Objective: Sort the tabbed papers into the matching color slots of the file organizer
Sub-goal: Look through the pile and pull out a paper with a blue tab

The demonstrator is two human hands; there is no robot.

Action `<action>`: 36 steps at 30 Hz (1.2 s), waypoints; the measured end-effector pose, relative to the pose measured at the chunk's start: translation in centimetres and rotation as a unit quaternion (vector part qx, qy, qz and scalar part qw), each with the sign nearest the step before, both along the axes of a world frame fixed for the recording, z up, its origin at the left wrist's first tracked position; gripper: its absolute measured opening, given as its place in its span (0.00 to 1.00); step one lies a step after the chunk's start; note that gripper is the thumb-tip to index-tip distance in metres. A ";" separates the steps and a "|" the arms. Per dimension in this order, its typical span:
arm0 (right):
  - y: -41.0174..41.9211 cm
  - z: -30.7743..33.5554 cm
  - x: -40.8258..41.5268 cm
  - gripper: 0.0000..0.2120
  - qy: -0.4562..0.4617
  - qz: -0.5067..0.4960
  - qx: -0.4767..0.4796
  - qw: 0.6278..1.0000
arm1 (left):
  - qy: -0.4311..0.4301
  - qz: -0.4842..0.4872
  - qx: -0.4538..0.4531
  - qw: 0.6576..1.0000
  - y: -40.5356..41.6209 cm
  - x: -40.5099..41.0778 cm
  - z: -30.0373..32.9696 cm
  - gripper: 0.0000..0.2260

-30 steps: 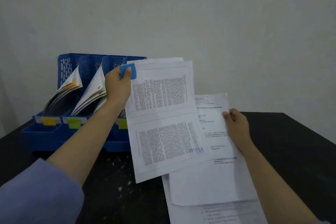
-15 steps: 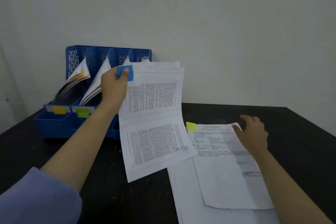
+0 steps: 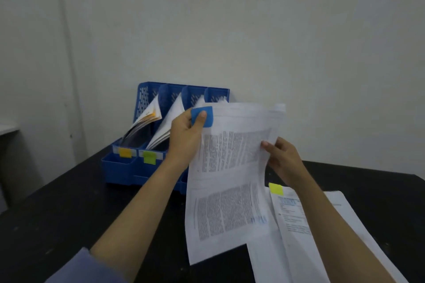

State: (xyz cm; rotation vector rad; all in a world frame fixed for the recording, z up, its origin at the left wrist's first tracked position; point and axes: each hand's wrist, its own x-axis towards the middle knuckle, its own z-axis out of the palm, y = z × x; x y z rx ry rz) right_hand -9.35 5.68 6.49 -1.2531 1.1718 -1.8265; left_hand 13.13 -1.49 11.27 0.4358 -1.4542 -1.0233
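Note:
A blue file organizer [image 3: 147, 96] stands at the back left of the black table, with an orange label [image 3: 125, 152] and a green label [image 3: 149, 157] on its front slots. Papers lean in those two slots. My left hand [image 3: 186, 135] pinches the blue tab [image 3: 204, 116] of a printed paper bundle [image 3: 230, 181], holding it up in front of the organizer's right slots. My right hand [image 3: 280, 158] grips the bundle's right edge. On the table at the right lies a paper with a yellow tab [image 3: 276, 189] atop a stack of sheets [image 3: 345, 236].
The black table [image 3: 69, 209] reaches to a pale wall behind. The held bundle and my left arm hide the organizer's right-hand front labels. A light surface edge [image 3: 7, 127] shows at the far left.
My right hand left the yellow-tabbed paper lying on the stack and rose to grip the right edge of the blue-tabbed bundle. The bundle shifted slightly right.

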 end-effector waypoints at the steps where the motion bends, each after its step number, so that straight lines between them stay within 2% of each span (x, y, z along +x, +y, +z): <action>1: 0.0 -0.2 0.0 0.14 -0.003 0.009 0.002 1.000 | -0.003 -0.006 0.002 1.000 0.0 0.2 -0.1 0.05; 4: -0.3 -0.2 0.1 0.14 0.011 -0.001 -0.011 1.000 | -0.013 -0.025 0.006 1.000 -0.5 1.1 0.0 0.04; 7: -1.0 0.2 0.6 0.14 0.029 -0.014 -0.025 0.999 | -0.051 -0.064 0.038 0.996 -1.3 2.3 -0.2 0.20; 10: -2.3 0.8 2.0 0.14 0.060 -0.016 -0.025 0.998 | -0.050 -0.083 0.091 0.991 -2.3 3.3 -1.1 0.25; 13: -4.6 1.6 3.7 0.12 0.099 -0.035 -0.003 0.994 | -0.046 -0.045 0.111 0.992 -3.5 4.7 -1.4 0.18; 16: -7.6 2.9 4.8 0.05 0.136 -0.072 0.028 0.988 | -0.040 0.033 0.081 0.995 -4.9 7.2 -0.8 0.08; 20: -11.5 5.9 6.5 0.07 0.186 -0.115 0.036 0.975 | -0.039 0.123 0.042 0.991 -6.2 11.2 0.7 0.07; 24: -14.4 7.8 8.3 0.14 0.319 -0.189 0.069 0.926 | -0.034 0.188 0.027 0.981 -7.1 14.9 1.9 0.07; 27: -15.4 8.8 9.3 0.14 0.412 -0.228 0.081 0.878 | -0.056 0.230 0.008 0.972 -7.4 16.9 2.5 0.08; 29: -15.8 9.3 9.8 0.15 0.434 -0.285 0.052 0.853 | -0.070 0.257 -0.004 0.964 -7.4 17.7 2.8 0.09; 30: -16.0 9.6 9.8 0.14 0.426 -0.294 0.050 0.854 | -0.073 0.264 -0.009 0.962 -7.4 18.0 2.8 0.09; 32: -16.9 9.9 9.8 0.14 0.426 -0.259 0.098 0.861 | -0.071 0.266 -0.014 0.961 -7.5 18.2 2.9 0.09; 34: -17.5 9.7 9.4 0.16 0.455 -0.207 0.174 0.849 | -0.061 0.265 -0.011 0.962 -7.4 18.1 2.9 0.08; 35: -17.5 9.5 9.3 0.13 0.467 -0.194 0.195 0.841 | -0.054 0.267 -0.009 0.962 -7.3 18.0 2.9 0.09; 36: -17.5 9.3 9.2 0.15 0.470 -0.190 0.208 0.837 | -0.047 0.269 -0.009 0.962 -7.2 17.9 2.9 0.10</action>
